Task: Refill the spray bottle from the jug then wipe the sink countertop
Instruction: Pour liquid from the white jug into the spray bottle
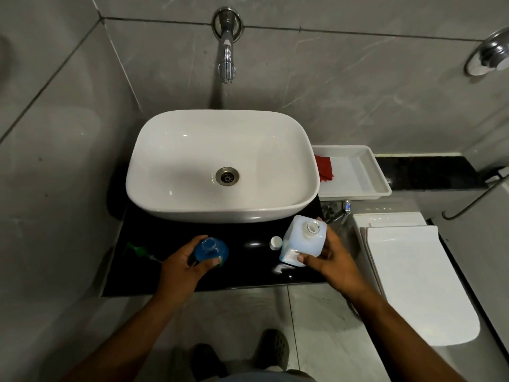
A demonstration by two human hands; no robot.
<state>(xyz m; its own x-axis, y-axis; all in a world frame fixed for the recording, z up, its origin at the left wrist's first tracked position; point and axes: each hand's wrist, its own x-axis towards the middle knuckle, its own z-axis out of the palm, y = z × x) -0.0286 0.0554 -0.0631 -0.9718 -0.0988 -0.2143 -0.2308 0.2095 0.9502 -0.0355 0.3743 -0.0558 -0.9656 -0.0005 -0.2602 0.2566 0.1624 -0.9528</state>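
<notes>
A blue spray bottle (211, 250) stands upright on the black countertop (248, 238) with its neck uncovered; my left hand (183, 267) grips it from the side. Its green spray head (139, 251) lies on the counter to the left. My right hand (332, 257) holds a white translucent jug (303, 242), upright with its mouth uncapped, at the counter's right front. The jug's white cap (275, 242) rests on the counter just left of the jug. A red cloth (325, 168) lies in a white tray (369, 172) right of the sink.
A white basin (223, 166) fills the back of the counter under a chrome wall tap (227, 45). A toilet with its white lid (416, 279) down stands to the right, with a small chrome valve (343, 209) beside it. My feet are on the floor below.
</notes>
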